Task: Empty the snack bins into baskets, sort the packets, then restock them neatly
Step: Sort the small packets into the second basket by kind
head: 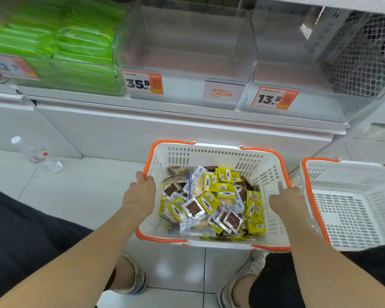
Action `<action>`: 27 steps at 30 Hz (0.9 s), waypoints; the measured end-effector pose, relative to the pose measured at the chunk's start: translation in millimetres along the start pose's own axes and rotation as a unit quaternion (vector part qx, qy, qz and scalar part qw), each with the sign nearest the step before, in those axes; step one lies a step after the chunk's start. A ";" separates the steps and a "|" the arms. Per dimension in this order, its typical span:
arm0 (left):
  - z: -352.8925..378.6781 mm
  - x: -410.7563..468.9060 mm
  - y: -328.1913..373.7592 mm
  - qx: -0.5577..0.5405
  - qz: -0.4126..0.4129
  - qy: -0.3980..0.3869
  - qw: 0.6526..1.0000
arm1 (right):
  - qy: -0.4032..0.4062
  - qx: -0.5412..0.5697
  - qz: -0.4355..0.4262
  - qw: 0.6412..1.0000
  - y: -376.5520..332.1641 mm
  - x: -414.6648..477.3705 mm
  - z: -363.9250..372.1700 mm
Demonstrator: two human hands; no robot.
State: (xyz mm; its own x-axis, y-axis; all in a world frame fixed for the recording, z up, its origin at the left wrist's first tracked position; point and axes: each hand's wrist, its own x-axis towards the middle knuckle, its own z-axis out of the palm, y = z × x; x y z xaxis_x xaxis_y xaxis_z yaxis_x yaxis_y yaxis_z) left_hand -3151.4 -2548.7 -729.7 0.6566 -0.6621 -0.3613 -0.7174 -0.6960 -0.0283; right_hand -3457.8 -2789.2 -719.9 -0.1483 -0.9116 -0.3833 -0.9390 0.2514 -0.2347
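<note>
both hands are on the white slatted basket point(209, 154): left hand point(140, 193) has fingers hooked over the orange rim, right hand point(286, 197) looks curled onto the opposite rim, fingertips mostly hidden. the packets point(211, 203) heaped between the two sets of fingers are small glossy foil and clear film, so i'd guess light but slidey, and the stiff plastic rim is the sane place to grab. an empty second basket point(347, 210) sits just past the right fingers, clear hard bins point(187, 52) up beyond the fingertips.
</note>
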 end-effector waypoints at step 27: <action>30.6 -27.1 161.8 -0.243 0.295 -0.022 0.924 | 0.051 0.066 -0.038 0.996 86.3 49.8 -15.7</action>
State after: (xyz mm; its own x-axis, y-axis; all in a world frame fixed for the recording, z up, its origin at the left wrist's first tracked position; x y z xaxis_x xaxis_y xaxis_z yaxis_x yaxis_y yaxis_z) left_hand -3292.4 -2634.9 -753.0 0.1672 -0.9617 -0.2170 -0.7508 -0.2669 0.6042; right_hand -3551.1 -2818.0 -745.2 -0.1150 -0.9564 -0.2686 -0.9008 0.2143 -0.3776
